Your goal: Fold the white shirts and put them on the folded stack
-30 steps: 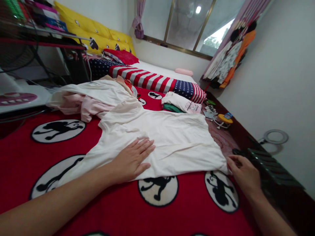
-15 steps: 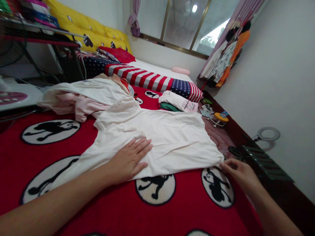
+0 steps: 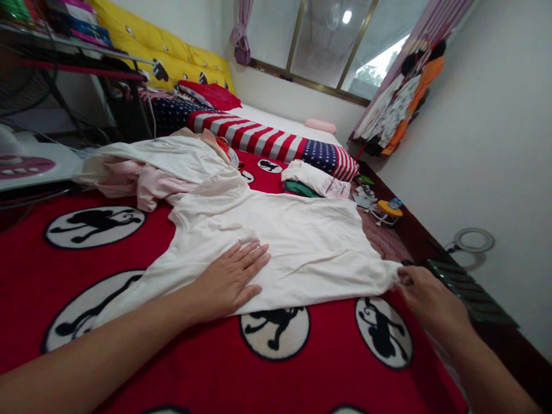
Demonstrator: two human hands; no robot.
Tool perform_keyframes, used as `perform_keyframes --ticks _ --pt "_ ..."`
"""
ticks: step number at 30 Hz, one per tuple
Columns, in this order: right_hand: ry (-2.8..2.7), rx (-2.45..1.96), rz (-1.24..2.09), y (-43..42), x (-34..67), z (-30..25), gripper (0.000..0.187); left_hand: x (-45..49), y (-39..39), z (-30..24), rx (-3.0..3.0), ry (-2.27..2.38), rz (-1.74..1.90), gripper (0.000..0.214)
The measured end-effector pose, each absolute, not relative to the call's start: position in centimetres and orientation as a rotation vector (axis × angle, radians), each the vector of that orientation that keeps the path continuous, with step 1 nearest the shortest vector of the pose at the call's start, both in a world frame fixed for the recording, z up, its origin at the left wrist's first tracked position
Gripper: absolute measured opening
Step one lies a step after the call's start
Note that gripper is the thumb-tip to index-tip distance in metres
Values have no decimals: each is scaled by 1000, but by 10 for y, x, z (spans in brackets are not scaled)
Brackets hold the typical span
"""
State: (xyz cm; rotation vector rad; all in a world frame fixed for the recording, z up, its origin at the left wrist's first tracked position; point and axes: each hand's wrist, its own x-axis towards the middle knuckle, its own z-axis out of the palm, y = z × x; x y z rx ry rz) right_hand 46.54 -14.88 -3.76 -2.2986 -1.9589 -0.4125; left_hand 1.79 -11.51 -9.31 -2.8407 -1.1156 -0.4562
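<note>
Well, the bed filled most of the narrow, white-walled room, and it was spread with a red blanket (image 3: 142,368) printed with white circles, each carrying a black monkey silhouette; at least six circles showed. One cream T-shirt (image 3: 276,253) lay across the blanket, mostly flat, with shallow creases. The two hands stood well apart. The left hand (image 3: 230,282) rested open and palm-down on the near part of the shirt, fingers spread, while the right hand (image 3: 431,296) pinched the shirt's hem at its far corner, close to the bed's edge.

Beyond the shirt sat one crumpled heap of white and pink clothing (image 3: 142,172), touching the shirt, and one folded stack of white and green clothes (image 3: 313,181), just beside it. Further along the bed were one stars-and-stripes pillow (image 3: 259,141), one red cushion (image 3: 207,95), one small pink pillow (image 3: 321,126) and one long yellow cushion (image 3: 159,52) against the wall. A rack of books (image 3: 73,63) stood at the upper left. One gold-framed window (image 3: 323,46) had a gathered curtain (image 3: 241,34) beside it, and garments (image 3: 401,98) hung at the right. Past the bed's right edge lay a small yellow round object (image 3: 388,209) and a pale ring (image 3: 474,240).
</note>
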Motion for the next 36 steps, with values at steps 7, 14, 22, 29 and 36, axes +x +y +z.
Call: perform_keyframes --ticks 7,14,22,29,36 --pt "-1938 -2528 -286 -142 476 -45 35 19 -116 -90 -2872 -1158 -432 59" --pt "-2042 -1764 -397 -93 398 -24 25 20 -117 -87 -2939 -1199 -404 60" --pt "-1944 -1747 94 -48 288 -72 19 7 -102 -47 -3297 -1095 -265 64" --pt "-1847 -1634 176 -49 298 -79 18 -20 9 16 -2508 -1706 -909 36" --pt "-1811 -1608 235 -46 300 -80 19 -34 77 10 -2241 -2292 -825 51"
